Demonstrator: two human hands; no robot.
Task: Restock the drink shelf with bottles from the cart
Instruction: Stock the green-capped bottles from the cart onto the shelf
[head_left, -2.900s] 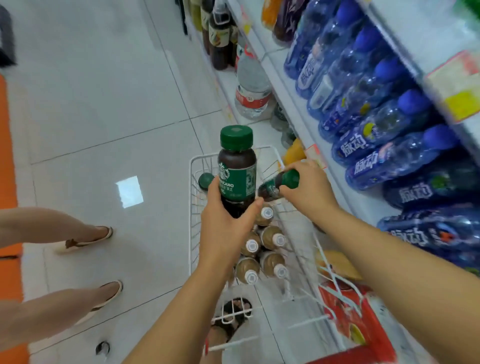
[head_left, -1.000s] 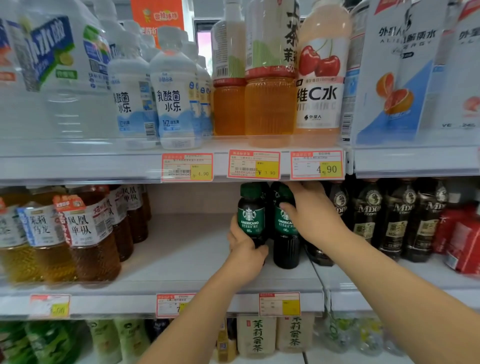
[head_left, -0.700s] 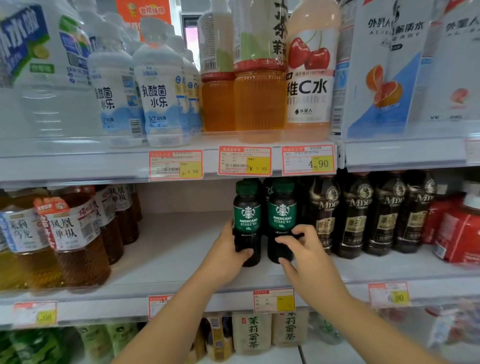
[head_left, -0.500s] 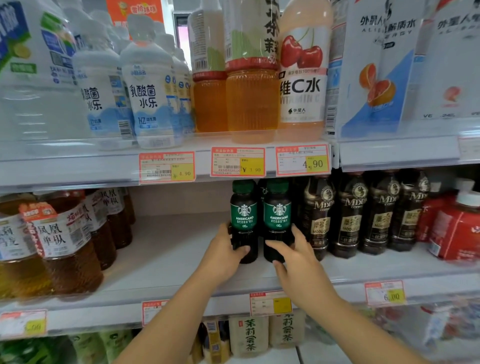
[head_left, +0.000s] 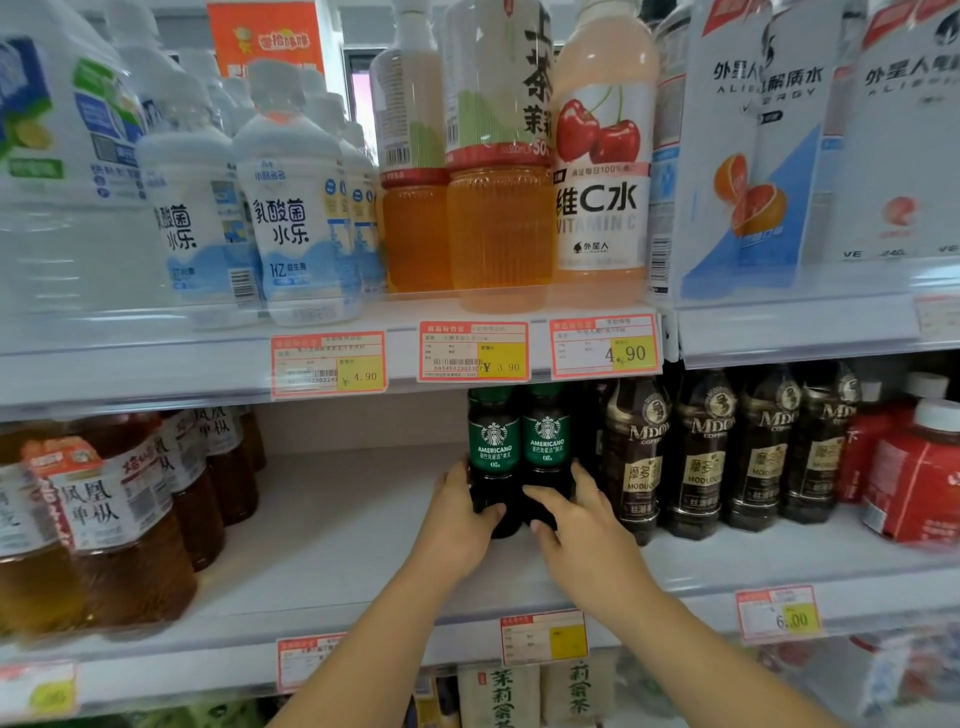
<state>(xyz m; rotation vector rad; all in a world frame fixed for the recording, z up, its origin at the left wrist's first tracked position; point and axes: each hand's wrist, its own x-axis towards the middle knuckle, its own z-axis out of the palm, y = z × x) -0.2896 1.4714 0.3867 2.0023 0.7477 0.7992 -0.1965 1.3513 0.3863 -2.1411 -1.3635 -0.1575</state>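
Two dark Americano coffee bottles with green caps and green labels stand upright side by side on the middle shelf. My left hand wraps the base of the left Americano bottle, thumb across its front. My right hand holds the base of the right Americano bottle, index finger across its front and thumb on its right side. Both bottles rest on the shelf board. The cart is out of view.
Brown coffee bottles stand directly right of the pair, with red bottles beyond them. Amber tea bottles fill the shelf's left end, leaving bare board between. The upper shelf's price-tag rail hangs just above the caps.
The two bottles came from the cart up onto the middle shelf. Over the last second both hands slid down from the labels to the bases, and the bottles now stand straight.
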